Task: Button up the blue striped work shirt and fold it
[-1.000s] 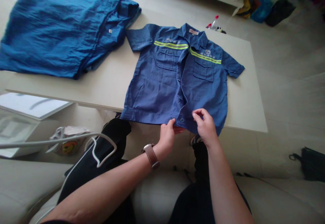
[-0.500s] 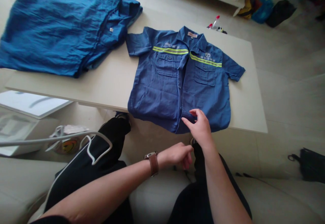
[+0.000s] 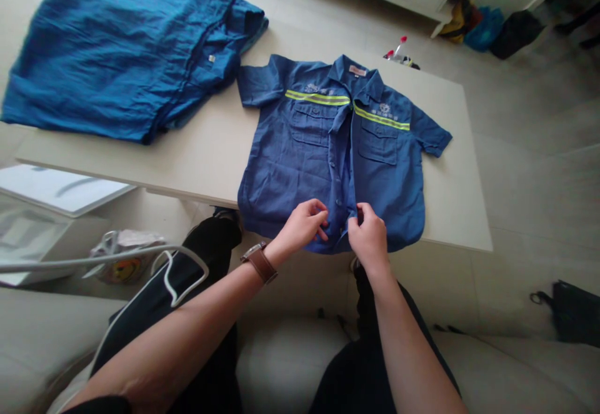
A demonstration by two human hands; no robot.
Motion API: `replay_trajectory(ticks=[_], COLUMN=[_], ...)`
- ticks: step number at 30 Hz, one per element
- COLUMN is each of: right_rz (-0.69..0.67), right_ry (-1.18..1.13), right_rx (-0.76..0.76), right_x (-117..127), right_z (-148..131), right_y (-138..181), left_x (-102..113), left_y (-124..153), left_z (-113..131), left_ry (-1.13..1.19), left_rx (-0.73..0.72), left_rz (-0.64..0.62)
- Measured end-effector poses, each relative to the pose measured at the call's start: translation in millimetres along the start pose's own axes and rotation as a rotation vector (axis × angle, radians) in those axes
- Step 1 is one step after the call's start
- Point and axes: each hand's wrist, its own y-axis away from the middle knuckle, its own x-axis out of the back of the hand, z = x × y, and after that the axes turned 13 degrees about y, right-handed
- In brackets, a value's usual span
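Observation:
A blue short-sleeved work shirt (image 3: 285, 167) lies front up, its collar pointing away from me and its lower hem over the near table edge. Yellow-green reflective stripes cross the chest above two pockets. The front is parted at the bottom, showing buttons along the left placket. My right hand (image 3: 369, 234) is closed, pinching the right front edge near the hem. Over the lower left front, my left hand (image 3: 304, 223) hovers beside the button placket, fingers loosely curved and apart, with nothing visible in them. A brown-strapped watch (image 3: 260, 262) is on my left wrist.
A larger blue garment (image 3: 112, 57) is spread over the left part of the white table (image 3: 197, 157). Clear bottles with red caps (image 3: 400, 50) show past the far edge. A grey cable (image 3: 107, 259) crosses at left near a white box (image 3: 60, 189).
My left hand has moved up and left from above my lap to the shirt. My right hand has closed on the front edge and drawn it right, widening the gap.

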Motion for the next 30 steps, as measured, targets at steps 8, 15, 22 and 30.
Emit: replay_trajectory(ticks=[8,15,22,30], right_rz=[0.01,-0.023,-0.127,-0.138], right_ry=[-0.262,-0.383,-0.459,-0.644], right_rx=[-0.021,-0.022,-0.079,-0.175], right_x=[11,9,3,-1], right_z=[3,-1,-1,-3], right_y=[14,17,17,14], left_x=[-4,-8,-10,-11], left_y=[-1,-4,-8,-2], left_z=[-9,-16,-17,-11], left_ry=[-0.071,-0.072,-0.046,-0.207], left_rx=[-0.092,-0.079,-0.097,-0.228], left_rz=[0.088,0.138,0.164,0.17])
